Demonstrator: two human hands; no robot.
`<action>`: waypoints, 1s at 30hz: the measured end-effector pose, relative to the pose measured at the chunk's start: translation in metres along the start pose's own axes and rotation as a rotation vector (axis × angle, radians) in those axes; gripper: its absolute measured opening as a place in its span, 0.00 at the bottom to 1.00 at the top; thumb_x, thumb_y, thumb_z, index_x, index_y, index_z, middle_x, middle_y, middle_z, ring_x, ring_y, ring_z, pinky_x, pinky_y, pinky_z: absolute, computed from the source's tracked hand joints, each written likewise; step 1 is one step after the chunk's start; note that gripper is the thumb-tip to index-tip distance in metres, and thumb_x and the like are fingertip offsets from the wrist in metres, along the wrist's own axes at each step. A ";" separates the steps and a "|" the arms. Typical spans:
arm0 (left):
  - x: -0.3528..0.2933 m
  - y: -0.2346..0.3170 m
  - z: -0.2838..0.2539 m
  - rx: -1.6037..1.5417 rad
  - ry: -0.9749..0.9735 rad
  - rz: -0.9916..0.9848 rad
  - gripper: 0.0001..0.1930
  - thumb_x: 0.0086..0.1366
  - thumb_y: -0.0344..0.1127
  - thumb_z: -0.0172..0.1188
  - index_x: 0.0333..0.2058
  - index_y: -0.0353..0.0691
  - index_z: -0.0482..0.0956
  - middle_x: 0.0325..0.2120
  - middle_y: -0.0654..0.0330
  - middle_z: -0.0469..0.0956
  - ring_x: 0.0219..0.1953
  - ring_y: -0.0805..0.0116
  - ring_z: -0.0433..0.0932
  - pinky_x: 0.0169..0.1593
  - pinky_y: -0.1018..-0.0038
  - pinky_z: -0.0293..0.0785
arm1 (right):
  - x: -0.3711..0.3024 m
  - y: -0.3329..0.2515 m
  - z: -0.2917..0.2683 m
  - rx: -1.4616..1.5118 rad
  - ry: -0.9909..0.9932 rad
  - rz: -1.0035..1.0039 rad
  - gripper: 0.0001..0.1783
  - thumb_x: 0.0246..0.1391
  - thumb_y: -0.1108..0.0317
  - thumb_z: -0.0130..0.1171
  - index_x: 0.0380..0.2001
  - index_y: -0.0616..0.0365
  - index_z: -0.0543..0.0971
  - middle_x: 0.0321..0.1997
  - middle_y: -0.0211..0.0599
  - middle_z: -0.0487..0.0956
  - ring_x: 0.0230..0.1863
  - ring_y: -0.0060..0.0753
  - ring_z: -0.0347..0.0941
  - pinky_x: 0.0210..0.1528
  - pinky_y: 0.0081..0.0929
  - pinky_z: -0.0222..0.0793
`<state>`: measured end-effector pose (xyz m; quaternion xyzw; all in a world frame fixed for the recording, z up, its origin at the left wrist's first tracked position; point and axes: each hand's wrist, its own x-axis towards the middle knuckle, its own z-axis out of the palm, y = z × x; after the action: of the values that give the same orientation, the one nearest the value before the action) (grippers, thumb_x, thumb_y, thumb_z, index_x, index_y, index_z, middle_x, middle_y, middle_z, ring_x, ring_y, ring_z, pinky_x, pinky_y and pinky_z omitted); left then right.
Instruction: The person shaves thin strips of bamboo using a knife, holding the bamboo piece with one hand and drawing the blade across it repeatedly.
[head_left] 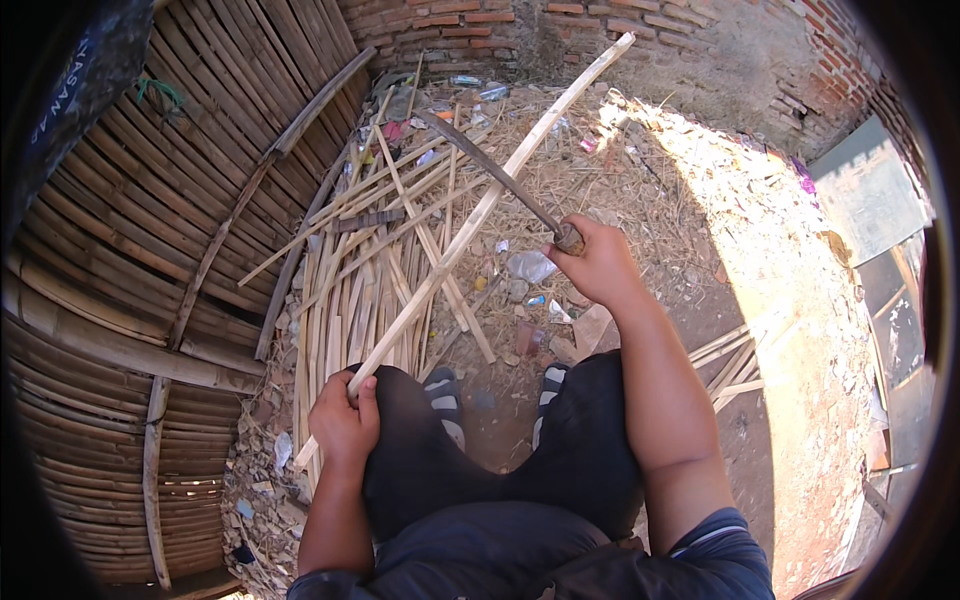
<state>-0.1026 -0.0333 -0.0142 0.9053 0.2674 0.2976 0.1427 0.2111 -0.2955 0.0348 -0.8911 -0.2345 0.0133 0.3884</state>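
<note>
Two hands: both occupied, one with wood, one with a tool.
Left hand (345,418): closed round the pale wooden strip (440,270) near its lower end, thumb on top, beside the left knee (393,392).
Pale wooden strip: slants from that knee away to the right, one long piece, its far end apparently raised.
Feet (445,403): planted apart on the ground, beyond the knees.
Right hand (600,262): wrapped round the handle (569,240) of the curved blade (472,150).
Curved blade: crosses the strip in its farther half; whether the edge touches the wood, I cannot tell.
Step in hand: by my judgement, trimming or shaving the strip.
Next stroke: would call for a firm left hold, a shallow blade angle, and the edge clear of fingers and knees.
Pile of strips (345,320): loosely crossed on the littered ground, left of the feet.
Brick wall (460,18): closes off the far side.
</note>
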 end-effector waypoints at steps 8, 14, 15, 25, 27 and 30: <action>0.000 -0.001 -0.004 0.001 -0.011 0.001 0.18 0.70 0.50 0.67 0.38 0.39 0.82 0.18 0.57 0.77 0.19 0.55 0.78 0.27 0.60 0.73 | -0.024 -0.037 0.020 -0.243 -0.439 -0.481 0.16 0.50 0.58 0.72 0.40 0.52 0.82 0.36 0.47 0.85 0.43 0.58 0.83 0.45 0.54 0.77; 0.000 0.000 -0.004 -0.019 -0.009 -0.031 0.18 0.70 0.49 0.67 0.38 0.38 0.81 0.18 0.56 0.77 0.19 0.55 0.78 0.26 0.61 0.73 | -0.006 -0.009 0.004 -0.104 -0.088 -0.185 0.20 0.52 0.56 0.73 0.45 0.53 0.83 0.38 0.52 0.85 0.43 0.61 0.82 0.46 0.53 0.77; 0.001 0.001 -0.002 -0.033 -0.009 -0.023 0.18 0.70 0.49 0.67 0.38 0.38 0.81 0.18 0.56 0.77 0.19 0.55 0.78 0.26 0.60 0.73 | -0.003 -0.004 -0.001 -0.094 0.019 -0.106 0.20 0.53 0.56 0.73 0.45 0.54 0.83 0.38 0.53 0.85 0.43 0.61 0.82 0.46 0.53 0.77; 0.001 0.001 -0.003 -0.016 -0.014 -0.031 0.18 0.70 0.50 0.67 0.38 0.38 0.82 0.19 0.55 0.78 0.19 0.53 0.78 0.27 0.60 0.73 | -0.018 -0.023 0.014 -0.224 -0.309 -0.495 0.15 0.49 0.61 0.71 0.39 0.54 0.81 0.34 0.48 0.84 0.42 0.60 0.82 0.45 0.54 0.77; -0.001 0.000 -0.005 -0.024 -0.020 -0.024 0.18 0.70 0.50 0.66 0.38 0.38 0.82 0.20 0.55 0.78 0.20 0.53 0.78 0.27 0.59 0.73 | -0.022 -0.027 0.018 -0.222 -0.367 -0.513 0.17 0.51 0.56 0.73 0.40 0.52 0.82 0.34 0.47 0.84 0.40 0.60 0.82 0.42 0.53 0.76; -0.001 -0.001 -0.005 -0.015 -0.026 -0.047 0.19 0.71 0.51 0.66 0.38 0.38 0.82 0.20 0.54 0.78 0.20 0.52 0.79 0.27 0.59 0.73 | -0.017 -0.026 0.012 -0.167 -0.308 -0.368 0.18 0.53 0.55 0.73 0.42 0.52 0.83 0.36 0.49 0.85 0.42 0.60 0.82 0.44 0.53 0.76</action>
<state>-0.1068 -0.0329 -0.0110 0.9015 0.2843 0.2845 0.1597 0.1827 -0.2795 0.0422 -0.8497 -0.4495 0.0587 0.2692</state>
